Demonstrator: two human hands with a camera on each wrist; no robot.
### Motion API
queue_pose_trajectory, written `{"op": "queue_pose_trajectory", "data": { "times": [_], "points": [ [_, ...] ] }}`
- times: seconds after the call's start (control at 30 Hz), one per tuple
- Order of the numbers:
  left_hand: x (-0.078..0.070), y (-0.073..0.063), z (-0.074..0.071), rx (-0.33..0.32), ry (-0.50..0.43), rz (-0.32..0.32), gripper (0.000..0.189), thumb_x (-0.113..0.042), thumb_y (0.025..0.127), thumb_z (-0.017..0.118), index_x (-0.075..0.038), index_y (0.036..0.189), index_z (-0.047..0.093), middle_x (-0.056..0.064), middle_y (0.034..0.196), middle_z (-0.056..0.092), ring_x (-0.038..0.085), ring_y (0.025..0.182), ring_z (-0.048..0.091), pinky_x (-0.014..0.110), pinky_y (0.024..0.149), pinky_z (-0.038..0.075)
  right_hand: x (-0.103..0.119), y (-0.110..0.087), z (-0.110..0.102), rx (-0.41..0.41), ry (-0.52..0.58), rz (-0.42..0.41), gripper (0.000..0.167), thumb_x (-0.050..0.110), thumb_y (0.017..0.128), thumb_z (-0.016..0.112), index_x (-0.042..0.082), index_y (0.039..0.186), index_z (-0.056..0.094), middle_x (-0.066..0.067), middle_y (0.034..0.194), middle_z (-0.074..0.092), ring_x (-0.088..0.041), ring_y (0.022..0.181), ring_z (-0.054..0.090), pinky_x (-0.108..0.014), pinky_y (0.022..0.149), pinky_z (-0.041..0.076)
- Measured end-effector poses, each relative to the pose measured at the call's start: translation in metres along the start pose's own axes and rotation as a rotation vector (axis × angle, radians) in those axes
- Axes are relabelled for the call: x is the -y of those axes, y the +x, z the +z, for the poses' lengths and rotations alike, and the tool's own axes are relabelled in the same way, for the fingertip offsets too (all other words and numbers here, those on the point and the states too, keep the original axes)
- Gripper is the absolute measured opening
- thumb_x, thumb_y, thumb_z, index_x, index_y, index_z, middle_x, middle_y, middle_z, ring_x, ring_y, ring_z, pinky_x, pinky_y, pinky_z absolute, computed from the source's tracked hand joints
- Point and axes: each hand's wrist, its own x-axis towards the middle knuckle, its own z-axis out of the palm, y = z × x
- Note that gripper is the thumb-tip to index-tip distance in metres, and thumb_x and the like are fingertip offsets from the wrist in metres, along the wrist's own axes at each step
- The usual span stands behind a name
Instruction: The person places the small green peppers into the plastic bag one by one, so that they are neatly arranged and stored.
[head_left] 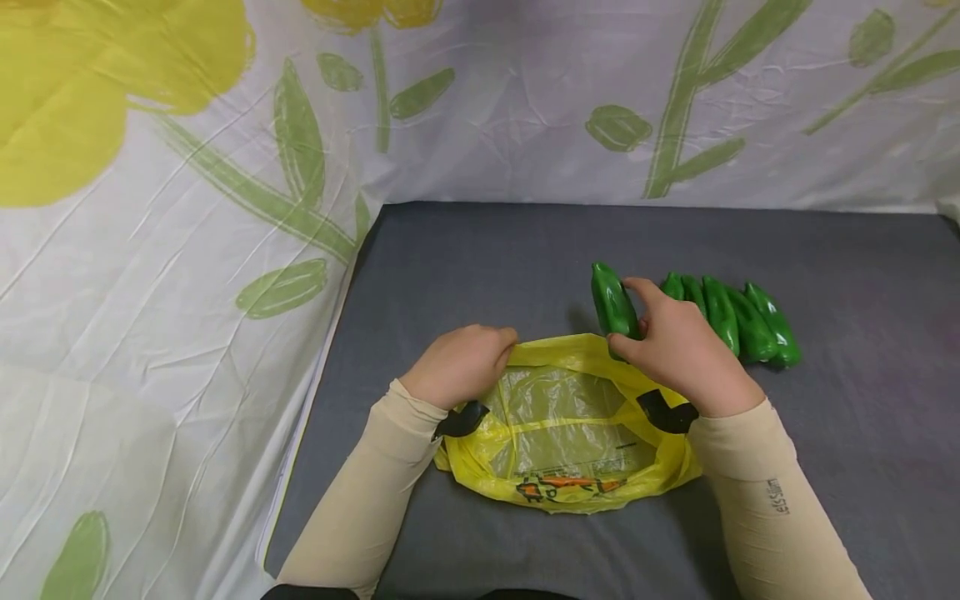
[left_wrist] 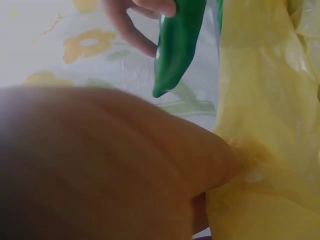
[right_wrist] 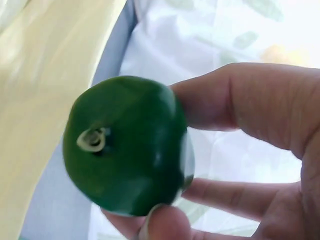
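A yellow plastic bag (head_left: 468, 471) lies with its mouth wide open on the grey surface, its see-through inside facing up. With thumb and fingers my left hand (head_left: 463, 360) pinches the bag's far left rim; the left wrist view shows the thumb pressed against the yellow film (left_wrist: 270, 90). My right hand (head_left: 684, 348) holds a glossy green pepper (head_left: 611, 298) over the bag's far right rim. In the right wrist view, that pepper (right_wrist: 125, 150) shows its stem end between thumb and fingers. Several similar green peppers (head_left: 752, 329) lie in a row beyond the right hand, partly hidden by it.
The grey cloth surface (head_left: 480, 267) meets a white flower-printed sheet (head_left: 517, 142) at the back and left. Black straps (head_left: 667, 412) with the wrist cameras circle both wrists, close above the bag's mouth.
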Motion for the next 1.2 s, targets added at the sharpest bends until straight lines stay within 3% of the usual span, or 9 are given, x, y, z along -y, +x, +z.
{"op": "queue_pose_trajectory", "data": {
  "times": [0.13,0.43,0.63,0.83,1.2],
  "points": [
    [0.001,0.001,0.001,-0.007,-0.007,0.001,0.029,-0.016,0.114,0.045,-0.012,0.101,0.071,-0.002,0.073,0.058,0.016,0.062,0.054,0.033,0.06,0.049,0.01,-0.008,0.006,0.008,0.021,-0.017,0.08,0.022,0.097,0.068,0.004,0.163,0.028,-0.003,0.061,0.044,-0.017,0.048,0.036,-0.034,0.05,0.036],
    [0.002,0.0,0.003,-0.021,-0.006,-0.003,0.029,-0.016,0.114,0.045,-0.013,0.103,0.071,-0.002,0.076,0.061,0.015,0.065,0.058,0.034,0.063,0.052,0.024,-0.021,0.022,0.055,0.034,-0.101,0.076,0.02,0.095,0.072,0.006,0.16,0.035,-0.007,0.079,0.066,-0.016,0.056,0.055,-0.035,0.055,0.047],
    [0.002,0.001,0.004,-0.02,0.009,-0.004,0.028,-0.017,0.114,0.046,-0.013,0.104,0.072,-0.001,0.075,0.062,0.014,0.064,0.058,0.034,0.062,0.052,0.028,-0.028,0.029,0.123,0.03,-0.131,0.073,0.016,0.091,0.073,0.004,0.156,0.039,-0.005,0.08,0.066,-0.015,0.059,0.058,-0.033,0.055,0.049],
    [0.001,0.001,0.002,-0.02,0.004,-0.013,0.026,-0.016,0.113,0.048,-0.012,0.107,0.072,0.0,0.08,0.067,0.014,0.065,0.059,0.033,0.062,0.052,0.031,-0.032,0.037,0.154,-0.041,-0.201,0.062,0.014,0.084,0.075,0.002,0.141,0.053,-0.001,0.084,0.063,-0.013,0.066,0.056,-0.032,0.061,0.048],
    [0.001,0.001,0.0,-0.015,0.016,-0.021,0.027,-0.017,0.114,0.045,-0.013,0.108,0.071,0.001,0.083,0.068,0.015,0.065,0.059,0.034,0.062,0.052,0.038,-0.026,0.05,0.219,-0.063,-0.231,0.051,0.014,0.085,0.079,0.001,0.129,0.058,-0.001,0.082,0.062,-0.015,0.067,0.057,-0.031,0.06,0.047]
  ]
}}
